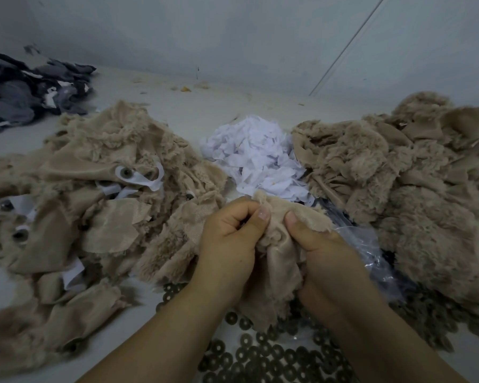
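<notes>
At front centre of the counter (205,106), between two heaps: one tan plush piece (277,261), backing side outward, raised off the surface. Grip: left hand (230,236) with fingers (262,217) curled, thumb pinching the piece's top edge; right hand (324,244) pinching likewise, its thumb just beside the other.

Nearby: left plush heap (94,167), some pieces bearing eyes; right plush heap (398,175); white scraps (257,156); dark washers (260,355) below the wrists; clear bag (371,252).

Risks, as judged: the frayed edge could slip from the pinch and the piece drop unsorted into a heap; the forearms could sweep washers away.
</notes>
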Motion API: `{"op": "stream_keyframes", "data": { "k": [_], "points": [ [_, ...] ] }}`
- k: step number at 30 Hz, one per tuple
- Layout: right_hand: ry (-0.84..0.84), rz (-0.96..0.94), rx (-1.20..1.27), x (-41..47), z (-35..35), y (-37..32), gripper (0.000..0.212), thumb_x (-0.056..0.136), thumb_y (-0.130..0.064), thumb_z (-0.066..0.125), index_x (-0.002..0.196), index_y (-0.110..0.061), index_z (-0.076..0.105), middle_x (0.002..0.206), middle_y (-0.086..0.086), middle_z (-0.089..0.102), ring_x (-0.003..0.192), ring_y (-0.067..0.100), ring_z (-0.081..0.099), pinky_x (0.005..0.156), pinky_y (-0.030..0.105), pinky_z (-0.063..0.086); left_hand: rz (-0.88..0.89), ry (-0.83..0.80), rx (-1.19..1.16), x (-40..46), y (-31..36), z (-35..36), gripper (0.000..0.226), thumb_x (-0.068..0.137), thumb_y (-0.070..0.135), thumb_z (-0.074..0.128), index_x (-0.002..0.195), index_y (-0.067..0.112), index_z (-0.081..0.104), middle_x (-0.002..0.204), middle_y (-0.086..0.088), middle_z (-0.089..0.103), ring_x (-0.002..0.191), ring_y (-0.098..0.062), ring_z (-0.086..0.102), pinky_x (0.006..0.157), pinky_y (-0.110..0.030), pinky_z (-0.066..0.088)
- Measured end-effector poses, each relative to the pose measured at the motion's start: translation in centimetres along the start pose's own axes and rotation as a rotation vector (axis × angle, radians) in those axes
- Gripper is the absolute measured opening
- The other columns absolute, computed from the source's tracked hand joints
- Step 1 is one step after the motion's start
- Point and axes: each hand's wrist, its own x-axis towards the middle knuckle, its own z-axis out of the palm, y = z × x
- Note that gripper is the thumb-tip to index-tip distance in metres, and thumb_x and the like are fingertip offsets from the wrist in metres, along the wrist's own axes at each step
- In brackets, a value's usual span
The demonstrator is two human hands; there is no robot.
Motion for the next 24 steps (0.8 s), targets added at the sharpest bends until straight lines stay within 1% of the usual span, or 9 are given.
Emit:
{"op": "stream_keyframes", "data": {
  "k": [4, 8, 11, 14, 17, 19, 21, 23, 24],
  "points": [
    [-0.017, 0.062, 0.035, 0.1, 0.0, -0.2, 0.048, 0.078, -0.026, 0.065, 0.117, 0.002, 0.068, 0.11, 0.023, 0.073, 0.102, 0.033, 0.072, 0.089, 0.043, 0.056, 0.006, -0.008, 0.007, -0.1, 0.0, 0.2, 0.026, 0.089, 0.019, 0.057, 0.069, 0.002, 0.06, 0.066, -0.012, 0.052, 0.064, -0.02, 0.047, 0.063, -0.036, 0.044],
    [-0.076, 0.084, 0.033, -0.2, 0.2, -0.5, 0.045, 0.087, -0.028, 0.062, 0.121, 0.001, 0.066, 0.118, 0.022, 0.07, 0.112, 0.033, 0.068, 0.104, 0.047, 0.048, 0.046, -0.04, 0.085, -0.1, 0.1, 0.2, 0.029, 0.09, 0.019, 0.056, 0.067, 0.001, 0.058, 0.066, -0.022, 0.052, 0.062, -0.025, 0.048, 0.06, -0.039, 0.044],
    [-0.034, 0.098, -0.001, -0.3, 0.4, -0.5, 0.04, 0.09, -0.024, 0.062, 0.12, 0.002, 0.066, 0.113, 0.023, 0.071, 0.108, 0.032, 0.069, 0.1, 0.047, 0.052, -0.034, -0.021, 0.034, -0.1, -0.1, 0.2, 0.03, 0.091, 0.018, 0.057, 0.065, 0.003, 0.055, 0.057, -0.012, 0.047, 0.054, -0.018, 0.044, 0.051, -0.028, 0.04],
    [-0.051, 0.169, 0.121, -0.7, 1.2, 0.3, 0.039, 0.1, -0.024, 0.054, 0.133, -0.004, 0.057, 0.121, 0.023, 0.068, 0.116, 0.032, 0.065, 0.103, 0.046, 0.05, -0.122, 0.031, -0.025, 0.1, -0.4, 0.2, 0.031, 0.093, 0.015, 0.059, 0.066, 0.001, 0.052, 0.062, -0.01, 0.047, 0.059, -0.021, 0.041, 0.054, -0.03, 0.039],
    [0.007, 0.148, 0.063, -0.5, 0.8, 0.3, 0.043, 0.101, -0.031, 0.051, 0.138, -0.008, 0.052, 0.121, 0.022, 0.068, 0.113, 0.033, 0.066, 0.098, 0.044, 0.052, -0.12, 0.042, -0.002, 0.2, -0.4, 0.0, 0.035, 0.095, 0.02, 0.061, 0.062, 0.009, 0.054, 0.057, -0.006, 0.045, 0.054, -0.019, 0.039, 0.051, -0.03, 0.037],
    [-0.093, 0.134, 0.013, -0.5, 0.3, -0.5, 0.051, 0.096, -0.039, 0.055, 0.132, -0.002, 0.059, 0.117, 0.023, 0.07, 0.111, 0.033, 0.068, 0.095, 0.044, 0.054, -0.115, 0.051, 0.008, 0.3, -0.3, -0.1, 0.036, 0.097, 0.022, 0.06, 0.063, 0.011, 0.057, 0.056, -0.005, 0.046, 0.053, -0.017, 0.039, 0.051, -0.031, 0.036],
    [-0.18, 0.131, -0.049, -0.7, 0.4, -1.1, 0.051, 0.086, -0.036, 0.064, 0.122, 0.0, 0.066, 0.114, 0.022, 0.071, 0.109, 0.033, 0.069, 0.094, 0.042, 0.057, -0.104, 0.072, 0.028, 0.4, -0.2, -0.2, 0.037, 0.098, 0.024, 0.058, 0.065, 0.008, 0.057, 0.061, -0.009, 0.048, 0.058, -0.02, 0.042, 0.057, -0.035, 0.04],
    [-0.158, 0.101, -0.103, -0.6, 0.2, -1.0, 0.044, 0.08, -0.024, 0.068, 0.117, -0.002, 0.07, 0.11, 0.018, 0.074, 0.104, 0.031, 0.072, 0.09, 0.04, 0.059, -0.112, 0.068, -0.017, 0.4, 0.0, -0.1, 0.041, 0.097, 0.031, 0.058, 0.066, 0.005, 0.057, 0.066, -0.011, 0.051, 0.065, -0.022, 0.045, 0.063, -0.038, 0.042],
    [-0.124, 0.087, -0.124, -0.5, 0.1, -0.9, 0.043, 0.078, -0.022, 0.069, 0.115, -0.002, 0.071, 0.109, 0.018, 0.074, 0.101, 0.031, 0.072, 0.088, 0.04, 0.059, -0.117, 0.043, -0.039, 0.4, 0.1, -0.1, 0.041, 0.094, 0.038, 0.06, 0.064, 0.01, 0.059, 0.066, -0.01, 0.051, 0.065, -0.022, 0.046, 0.063, -0.037, 0.044]
  ]
}}
